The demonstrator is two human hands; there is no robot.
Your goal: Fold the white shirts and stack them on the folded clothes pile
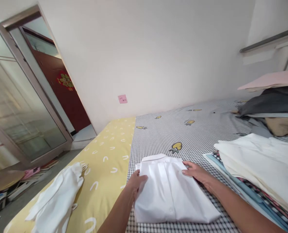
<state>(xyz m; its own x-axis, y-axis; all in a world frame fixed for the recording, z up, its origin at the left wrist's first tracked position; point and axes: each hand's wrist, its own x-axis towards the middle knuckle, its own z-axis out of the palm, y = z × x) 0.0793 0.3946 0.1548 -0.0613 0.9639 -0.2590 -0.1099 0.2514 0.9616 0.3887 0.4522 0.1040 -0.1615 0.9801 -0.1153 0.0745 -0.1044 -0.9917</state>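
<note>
A folded white button-up shirt point(158, 191) lies on the checked sheet in front of me, its collar at the far end and a button placket down its middle. My left hand point(136, 182) grips the shirt's left side, thumb on top and fingers mostly hidden at the edge. On the opposite side, near the collar, my right hand point(196, 171) holds the other edge between thumb and fingers.
A stack of folded clothes with a white garment point(260, 161) on top stands at the right, with a pile of dark clothes point(272, 100) behind it. Another white garment point(58, 197) lies loosely on the yellow sheet point(110, 139). Books and papers point(15, 184) cover the floor beside the glass door point(25, 97).
</note>
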